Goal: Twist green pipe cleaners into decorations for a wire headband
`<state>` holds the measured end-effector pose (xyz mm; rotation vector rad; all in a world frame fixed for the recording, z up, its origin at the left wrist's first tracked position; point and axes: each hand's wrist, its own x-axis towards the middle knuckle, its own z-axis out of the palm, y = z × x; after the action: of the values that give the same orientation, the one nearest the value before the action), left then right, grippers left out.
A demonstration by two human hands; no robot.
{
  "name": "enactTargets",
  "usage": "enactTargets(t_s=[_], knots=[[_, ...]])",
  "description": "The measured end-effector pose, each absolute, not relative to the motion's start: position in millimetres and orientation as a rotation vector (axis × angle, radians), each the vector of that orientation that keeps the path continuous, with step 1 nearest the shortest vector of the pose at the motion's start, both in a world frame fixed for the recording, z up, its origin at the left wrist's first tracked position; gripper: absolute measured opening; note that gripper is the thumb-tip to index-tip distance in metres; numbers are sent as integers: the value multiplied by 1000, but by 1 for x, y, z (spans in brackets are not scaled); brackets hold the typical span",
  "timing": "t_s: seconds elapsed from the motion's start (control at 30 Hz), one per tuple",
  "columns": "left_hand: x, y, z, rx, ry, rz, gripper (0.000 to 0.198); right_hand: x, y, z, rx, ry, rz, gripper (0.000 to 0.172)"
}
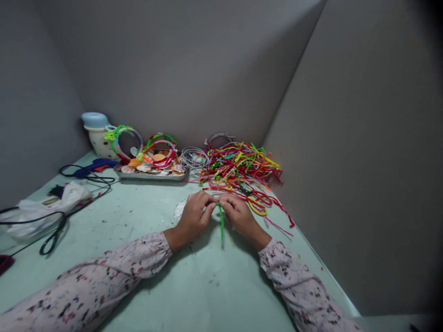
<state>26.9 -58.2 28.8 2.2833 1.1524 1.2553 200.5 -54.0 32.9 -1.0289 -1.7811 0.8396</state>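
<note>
A green pipe cleaner hangs down from between my fingertips, over the middle of the pale green table. My left hand pinches its upper end from the left. From the right, my right hand pinches the same end, and the two sets of fingertips nearly meet there. The fingers partly cover the top of the pipe cleaner, so its shape there is hidden. Just behind my right hand lies a loose heap of coloured pipe cleaners.
A metal tray of seashells with decorated headbands stands at the back, beside wire coils. A blue-lidded container, a blue glue gun, black cable and white plastic bag occupy the left. Grey walls enclose the table.
</note>
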Motion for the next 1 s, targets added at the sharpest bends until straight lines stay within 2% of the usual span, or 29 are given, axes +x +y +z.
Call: enactTargets(t_s=[0.27, 0.43, 1.0], knots=[[25, -56, 29, 2205, 1231, 1251, 15, 202, -54, 30, -1089, -1655, 847, 25], [24, -56, 30, 2195, 1241, 1240, 16, 203, -51, 26, -1072, -1666, 776, 18], [25, -53, 26, 2225, 1244, 1158, 21, 203, -55, 27, -1062, -1784, 573, 13]])
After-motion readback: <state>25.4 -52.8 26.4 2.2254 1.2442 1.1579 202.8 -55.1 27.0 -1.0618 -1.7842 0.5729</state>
